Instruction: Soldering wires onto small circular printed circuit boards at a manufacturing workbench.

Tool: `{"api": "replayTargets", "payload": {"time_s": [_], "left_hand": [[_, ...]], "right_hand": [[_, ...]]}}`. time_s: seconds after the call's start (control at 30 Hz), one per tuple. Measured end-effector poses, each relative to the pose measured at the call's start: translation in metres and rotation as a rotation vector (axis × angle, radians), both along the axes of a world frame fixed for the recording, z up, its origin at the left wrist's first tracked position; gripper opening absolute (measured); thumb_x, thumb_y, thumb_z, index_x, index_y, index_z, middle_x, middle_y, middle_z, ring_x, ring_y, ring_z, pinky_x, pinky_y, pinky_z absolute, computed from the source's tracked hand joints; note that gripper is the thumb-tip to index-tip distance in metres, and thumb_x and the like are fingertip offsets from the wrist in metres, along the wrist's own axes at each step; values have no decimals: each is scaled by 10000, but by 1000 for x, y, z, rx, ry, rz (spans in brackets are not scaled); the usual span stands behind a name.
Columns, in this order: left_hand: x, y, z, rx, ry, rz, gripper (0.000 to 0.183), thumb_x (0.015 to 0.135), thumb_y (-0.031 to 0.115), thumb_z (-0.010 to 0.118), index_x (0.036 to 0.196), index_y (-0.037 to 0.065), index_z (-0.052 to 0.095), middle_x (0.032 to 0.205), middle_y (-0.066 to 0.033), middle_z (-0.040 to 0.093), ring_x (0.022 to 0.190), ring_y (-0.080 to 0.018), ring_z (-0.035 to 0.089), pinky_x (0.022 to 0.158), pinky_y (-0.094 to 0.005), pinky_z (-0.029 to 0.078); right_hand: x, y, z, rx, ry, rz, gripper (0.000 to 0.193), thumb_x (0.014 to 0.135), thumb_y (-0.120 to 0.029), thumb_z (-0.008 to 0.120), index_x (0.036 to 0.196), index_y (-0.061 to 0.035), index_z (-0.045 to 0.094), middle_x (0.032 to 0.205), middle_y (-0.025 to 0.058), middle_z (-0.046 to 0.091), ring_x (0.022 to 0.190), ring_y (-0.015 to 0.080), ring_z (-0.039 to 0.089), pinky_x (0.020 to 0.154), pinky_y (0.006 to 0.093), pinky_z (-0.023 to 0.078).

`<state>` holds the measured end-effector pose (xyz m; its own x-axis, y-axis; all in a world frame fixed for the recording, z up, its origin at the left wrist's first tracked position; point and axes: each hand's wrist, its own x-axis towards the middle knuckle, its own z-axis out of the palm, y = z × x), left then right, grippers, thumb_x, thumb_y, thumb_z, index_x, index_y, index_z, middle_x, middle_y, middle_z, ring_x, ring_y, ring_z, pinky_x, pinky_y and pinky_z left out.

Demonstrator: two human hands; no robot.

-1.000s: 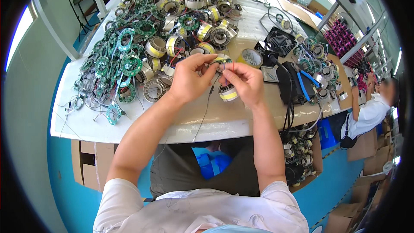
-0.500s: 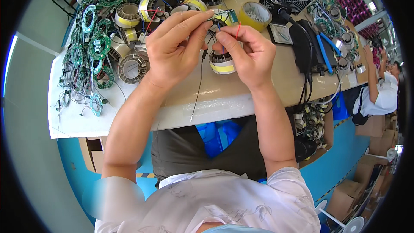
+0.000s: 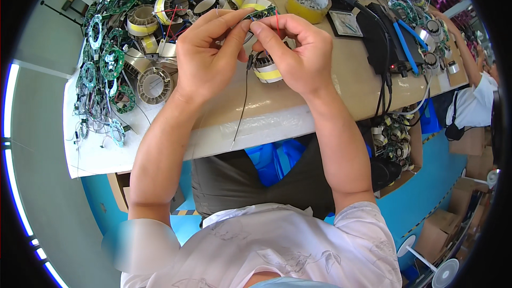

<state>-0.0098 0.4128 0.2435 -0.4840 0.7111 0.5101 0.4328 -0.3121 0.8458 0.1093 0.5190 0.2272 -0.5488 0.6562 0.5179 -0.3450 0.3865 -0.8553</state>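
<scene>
My left hand (image 3: 210, 56) pinches the near end of a small green circuit board (image 3: 271, 10) between thumb and fingers. Close against it, my right hand (image 3: 304, 56) has its thumb and fingers drawn together; what they grip is hidden. The two thumb tips almost meet. A red wire (image 3: 277, 20) runs from the board past the right fingers. Beneath the hands stands a round motor coil (image 3: 268, 73) with a yellow band, partly covered by my right hand. A dark lead (image 3: 245, 96) hangs down from the left fingertips toward the table's front edge.
Left lies a heap of ring-shaped green circuit boards (image 3: 112, 64) with tangled wires; banded motor coils (image 3: 142, 20) fill the back. A yellow tape roll (image 3: 306, 4), a black box (image 3: 381, 48) and blue-handled pliers (image 3: 405, 48) sit right. A person's arm (image 3: 464, 56) reaches in far right.
My hands have drawn closer together, the right thumb now beside the left one. The whole view has shifted slightly, and the co-worker's arm has moved nearer the table.
</scene>
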Motion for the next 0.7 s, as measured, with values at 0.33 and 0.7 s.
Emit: {"api": "replayTargets", "payload": {"time_s": [0.33, 0.7], "left_hand": [[-4, -1, 0, 18, 129, 1, 221, 943, -10, 649, 1149, -25, 727, 1051, -89, 674, 667, -81, 639, 540, -199, 504], [1, -2, 5, -99, -191, 39, 155, 939, 80, 714, 1034, -38, 746, 868, -58, 724, 584, -99, 648, 496, -213, 472]], "right_hand": [[4, 1, 4, 33, -62, 15, 120, 923, -84, 722, 979, 20, 743, 790, 42, 722, 696, 83, 690, 627, 213, 542], [3, 6, -3, 311, -48, -49, 118, 921, -61, 709, 992, 27, 743, 813, 62, 725, 712, 112, 697, 645, 234, 543]]}}
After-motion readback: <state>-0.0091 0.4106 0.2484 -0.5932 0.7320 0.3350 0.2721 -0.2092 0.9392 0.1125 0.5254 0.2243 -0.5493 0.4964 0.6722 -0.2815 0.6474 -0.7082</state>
